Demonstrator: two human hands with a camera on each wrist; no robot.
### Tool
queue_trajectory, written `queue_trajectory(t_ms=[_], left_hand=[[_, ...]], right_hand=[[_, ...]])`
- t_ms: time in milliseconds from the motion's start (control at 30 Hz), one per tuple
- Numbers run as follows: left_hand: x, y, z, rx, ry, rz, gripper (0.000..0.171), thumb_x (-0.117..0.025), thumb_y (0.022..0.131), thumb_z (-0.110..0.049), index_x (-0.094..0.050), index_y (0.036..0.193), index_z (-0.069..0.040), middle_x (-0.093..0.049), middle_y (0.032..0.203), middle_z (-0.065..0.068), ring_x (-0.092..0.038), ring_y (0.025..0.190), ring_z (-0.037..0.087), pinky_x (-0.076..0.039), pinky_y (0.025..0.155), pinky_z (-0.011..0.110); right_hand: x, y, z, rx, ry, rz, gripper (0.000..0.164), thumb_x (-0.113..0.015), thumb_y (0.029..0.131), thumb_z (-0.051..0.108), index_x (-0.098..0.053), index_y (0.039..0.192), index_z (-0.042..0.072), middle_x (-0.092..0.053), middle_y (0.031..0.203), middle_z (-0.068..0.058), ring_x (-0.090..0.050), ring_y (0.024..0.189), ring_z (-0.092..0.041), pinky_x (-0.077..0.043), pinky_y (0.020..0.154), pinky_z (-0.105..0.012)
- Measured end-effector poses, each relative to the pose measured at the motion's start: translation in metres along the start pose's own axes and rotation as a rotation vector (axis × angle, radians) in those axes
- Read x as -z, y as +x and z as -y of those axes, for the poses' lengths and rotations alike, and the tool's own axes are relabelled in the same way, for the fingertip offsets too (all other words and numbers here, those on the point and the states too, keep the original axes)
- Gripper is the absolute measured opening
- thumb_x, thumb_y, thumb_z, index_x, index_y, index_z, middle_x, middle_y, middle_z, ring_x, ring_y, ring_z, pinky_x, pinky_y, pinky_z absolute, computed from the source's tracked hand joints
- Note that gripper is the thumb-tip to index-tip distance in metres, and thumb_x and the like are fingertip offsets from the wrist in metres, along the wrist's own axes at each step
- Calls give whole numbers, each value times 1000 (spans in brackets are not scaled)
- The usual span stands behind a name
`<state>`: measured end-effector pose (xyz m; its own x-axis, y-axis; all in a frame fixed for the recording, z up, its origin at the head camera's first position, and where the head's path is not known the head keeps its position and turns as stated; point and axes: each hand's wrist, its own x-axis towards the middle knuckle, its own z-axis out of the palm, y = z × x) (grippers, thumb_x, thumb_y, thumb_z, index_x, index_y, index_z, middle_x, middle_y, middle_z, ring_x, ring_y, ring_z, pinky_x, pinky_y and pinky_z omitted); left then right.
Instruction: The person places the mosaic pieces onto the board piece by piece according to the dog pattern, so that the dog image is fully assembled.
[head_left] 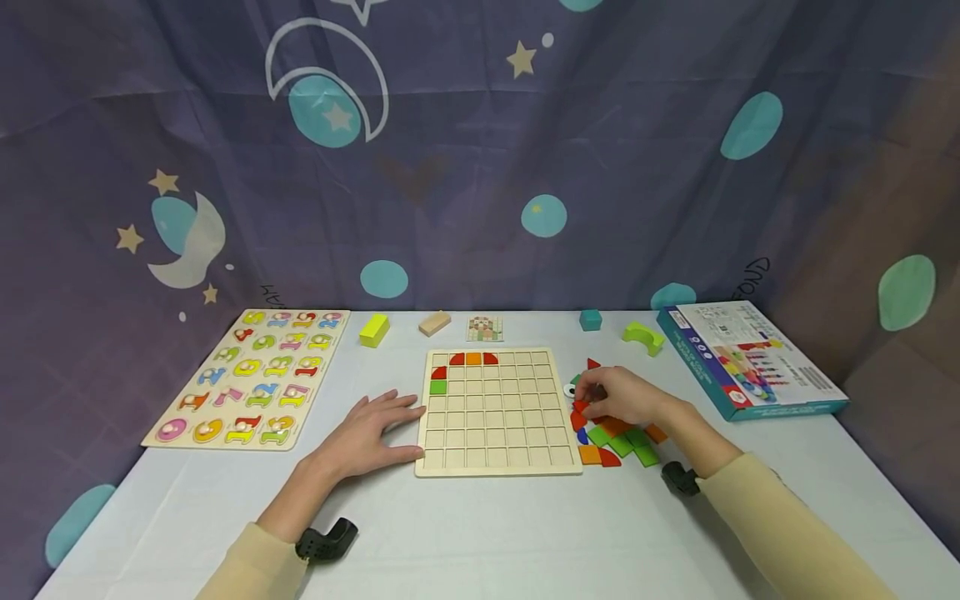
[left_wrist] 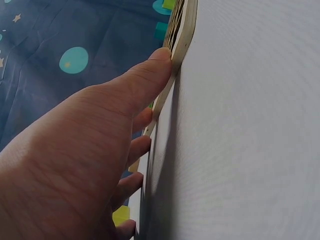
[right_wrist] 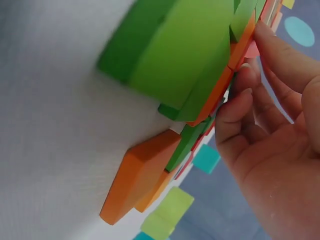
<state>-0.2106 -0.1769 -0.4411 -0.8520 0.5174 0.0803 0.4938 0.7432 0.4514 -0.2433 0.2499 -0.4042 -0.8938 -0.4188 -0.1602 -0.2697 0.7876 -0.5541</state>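
A wooden grid board (head_left: 498, 476) lies in the middle of the table. In its top row sit an orange square (head_left: 473, 359) and two red quarter-circles; a red quarter-circle (head_left: 439, 373) and a green square (head_left: 438, 387) are in the left column. My left hand (head_left: 375, 437) rests at the board's left edge, fingers spread, thumb touching the rim in the left wrist view. To the right of the board, my right hand (head_left: 618, 395) pinches a red piece (right_wrist: 252, 50) at the pile of flat pieces. Its fingers partly hide that piece. Green squares (head_left: 621, 446) and orange squares (head_left: 590, 455) lie below the hand.
A wooden number puzzle (head_left: 247, 379) lies at left. Behind the board are a yellow block (head_left: 374, 330), a plain wooden block (head_left: 435, 323), a small pattern card (head_left: 485, 329), a teal cube (head_left: 590, 320) and a green arch (head_left: 643, 337). A toy box (head_left: 757, 358) lies at right.
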Motion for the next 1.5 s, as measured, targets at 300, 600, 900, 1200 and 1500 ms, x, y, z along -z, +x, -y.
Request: queue_trajectory(t_ms=[300,600,900,1200,1500], left_hand=[[0,0,1,-8,-6,-5,71,-74,84,-60,-63,140,-17,-51,151,4,-33,146,32,-16,116,63],[0,0,1,4,-15,0,70,-76,84,-57,-63,140,-17,-51,150,4,-32,146,32,-15,116,63],[1,0,1,8,-13,1,70,-75,84,-58,-63,140,-17,-50,151,3,-32,147,31,-15,117,63],[0,0,0,3,-18,3,70,-76,84,-56,-63,140,-17,-51,150,5,-32,146,33,-15,117,63],[1,0,0,11,-14,4,70,-76,84,-58,-63,140,-17,-51,150,4,-32,147,32,-15,117,63]], right_hand=[[7,1,-2,26,53,-10,13,-76,91,11,-72,103,13,-58,85,0,-53,87,-21,-48,80,-35],[9,5,2,93,146,-1,23,-73,93,10,-74,116,7,-66,99,-2,-57,79,-23,-52,70,-30],[3,18,20,84,210,-5,22,-73,94,14,-70,114,5,-64,99,-4,-59,79,-22,-53,69,-33],[-4,36,43,142,267,6,20,-69,95,9,-68,113,0,-61,92,-4,-57,82,-22,-49,75,-32],[-15,56,67,195,319,35,17,-67,96,8,-68,112,1,-62,91,-5,-56,79,-21,-46,68,-33]])
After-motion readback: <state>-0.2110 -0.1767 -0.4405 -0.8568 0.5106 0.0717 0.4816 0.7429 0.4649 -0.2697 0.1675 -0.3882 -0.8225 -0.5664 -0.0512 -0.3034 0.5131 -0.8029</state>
